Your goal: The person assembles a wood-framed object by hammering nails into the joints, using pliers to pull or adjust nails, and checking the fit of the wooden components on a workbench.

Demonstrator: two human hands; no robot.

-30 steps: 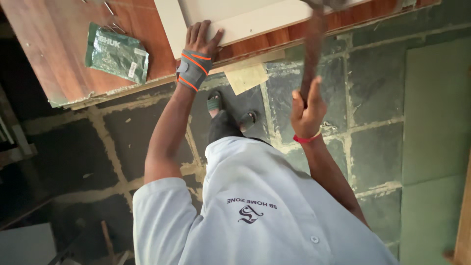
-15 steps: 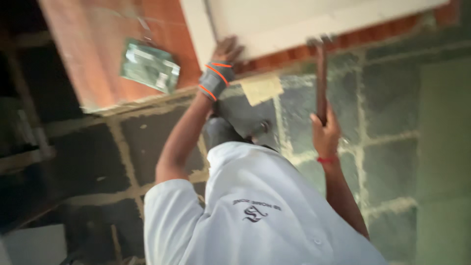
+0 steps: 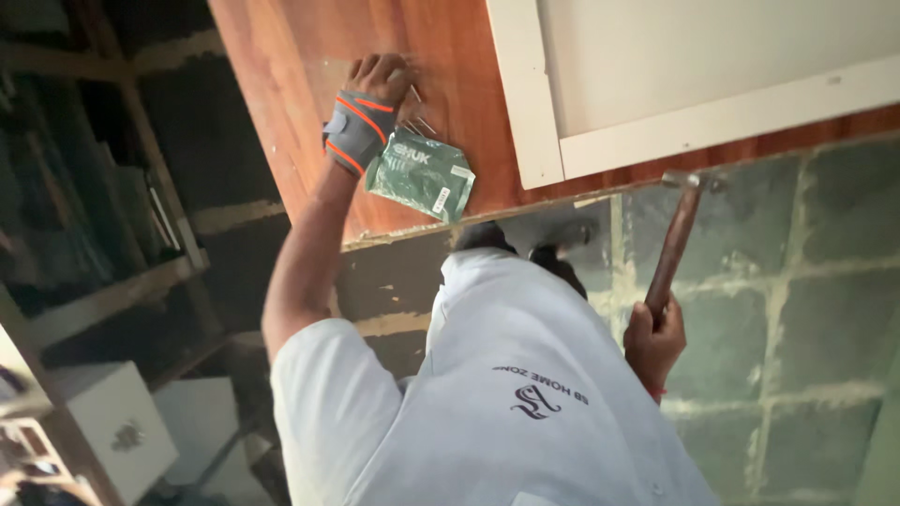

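My left hand (image 3: 375, 89), in a grey wrist brace with orange trim, rests on a reddish-brown wooden board (image 3: 459, 56). Its fingers are pinched on a thin nail. A few loose nails (image 3: 422, 124) lie just beside it, next to a green plastic packet (image 3: 422, 175) on the board. My right hand (image 3: 653, 342) grips the wooden handle of a hammer (image 3: 673, 245). The hammer's metal head points up at the board's near edge, below a white frame (image 3: 534, 112) that lies on the board.
Grey floor tiles with pale joints (image 3: 778, 309) spread under the board on the right. My feet (image 3: 525, 244) stand at the board's edge. Dark wooden shelving (image 3: 103, 253) rises on the left, with a white box (image 3: 117, 426) at its foot.
My left hand left the white frame's edge and went to the nails by the green packet. The hammer came down from its raised position to the board's edge.
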